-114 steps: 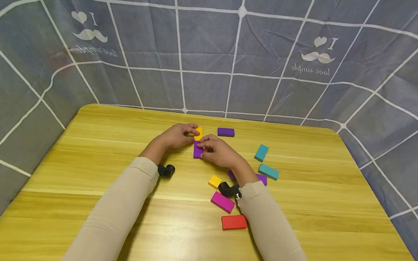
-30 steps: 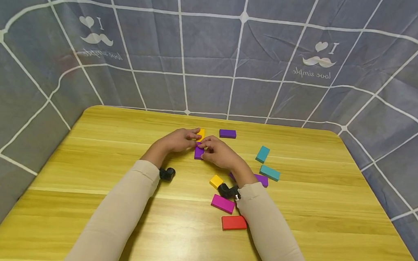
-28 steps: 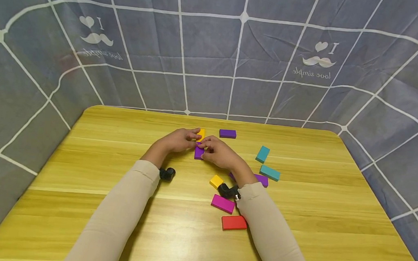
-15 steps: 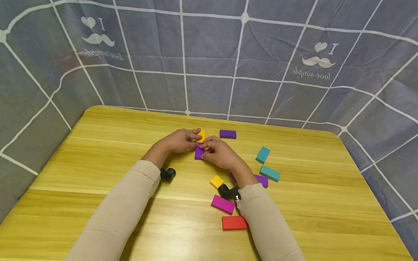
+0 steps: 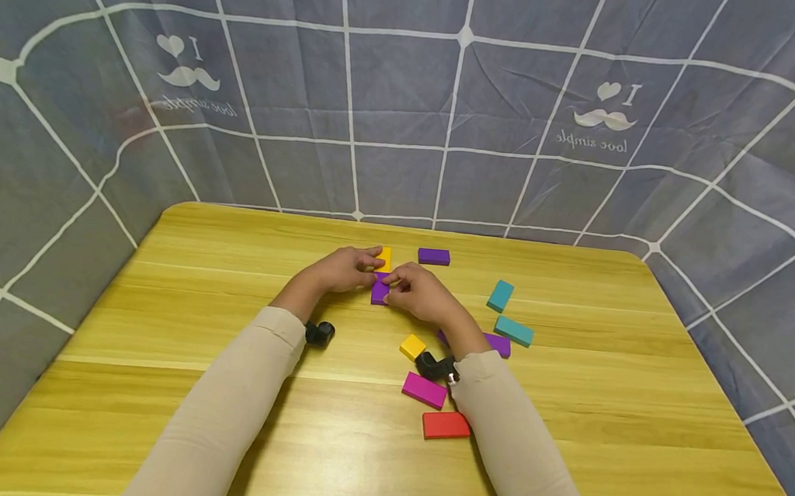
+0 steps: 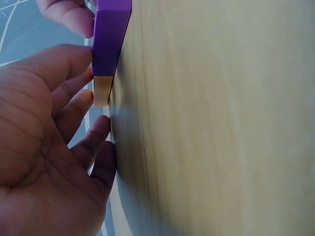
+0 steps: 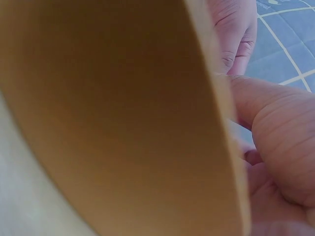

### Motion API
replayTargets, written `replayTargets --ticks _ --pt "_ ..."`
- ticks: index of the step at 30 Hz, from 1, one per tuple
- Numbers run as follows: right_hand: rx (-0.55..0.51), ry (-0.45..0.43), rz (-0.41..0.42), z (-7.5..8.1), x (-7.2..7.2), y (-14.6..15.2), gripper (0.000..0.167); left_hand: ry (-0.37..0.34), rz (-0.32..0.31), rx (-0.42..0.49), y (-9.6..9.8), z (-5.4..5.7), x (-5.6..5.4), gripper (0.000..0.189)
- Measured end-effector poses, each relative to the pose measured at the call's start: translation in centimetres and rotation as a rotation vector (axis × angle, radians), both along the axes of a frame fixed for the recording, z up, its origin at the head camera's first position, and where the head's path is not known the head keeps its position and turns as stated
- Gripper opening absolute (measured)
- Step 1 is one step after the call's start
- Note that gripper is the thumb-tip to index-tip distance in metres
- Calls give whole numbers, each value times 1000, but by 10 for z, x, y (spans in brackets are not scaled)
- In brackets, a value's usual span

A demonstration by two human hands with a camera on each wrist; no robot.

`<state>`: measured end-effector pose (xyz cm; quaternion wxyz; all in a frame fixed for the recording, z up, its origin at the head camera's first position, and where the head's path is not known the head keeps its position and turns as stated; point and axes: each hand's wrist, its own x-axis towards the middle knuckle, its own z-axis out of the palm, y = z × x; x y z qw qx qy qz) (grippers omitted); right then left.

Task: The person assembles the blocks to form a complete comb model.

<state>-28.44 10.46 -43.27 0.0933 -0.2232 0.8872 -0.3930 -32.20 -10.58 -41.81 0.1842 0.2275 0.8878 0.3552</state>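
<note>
Near the table's far edge, a purple block (image 5: 380, 295) and a yellow block (image 5: 386, 258) lie end to end, touching. My left hand (image 5: 345, 269) reaches them from the left, its fingers over the yellow block and its thumb by the purple one. The left wrist view shows the left thumb against the purple block (image 6: 110, 37) and fingertips by the yellow end (image 6: 102, 91). From the right, my right hand (image 5: 423, 293) pinches the purple block with bent fingers. A blurred orange-brown surface (image 7: 123, 123) hides most of the right wrist view, with part of the right hand (image 7: 285, 142) beside it.
Another purple block (image 5: 433, 257) lies behind. Two teal blocks (image 5: 500, 296) are at the right. A purple piece (image 5: 497, 345) sits partly under the right forearm. Closer in are a small yellow block (image 5: 413, 347), a magenta block (image 5: 424, 390) and a red block (image 5: 446, 425) by the right sleeve.
The head view has shifted slightly, so everything sits a little lower and to the right. Both hands stay at the purple and yellow blocks, and the loose blocks keep their places.
</note>
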Motion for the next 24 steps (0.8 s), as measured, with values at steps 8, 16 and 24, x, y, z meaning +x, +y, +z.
replayTargets --ticks 8,16,24 --pt "9 -29 -20 -1 0 -1 18 2 -20 -1 -1 0 2 48" --pt "9 -43 -30 0 0 0 18 -17 -34 15 -1 2 3 50" --pt "-5 -47 -13 0 0 2 20 -15 -27 4 -1 2 3 51"
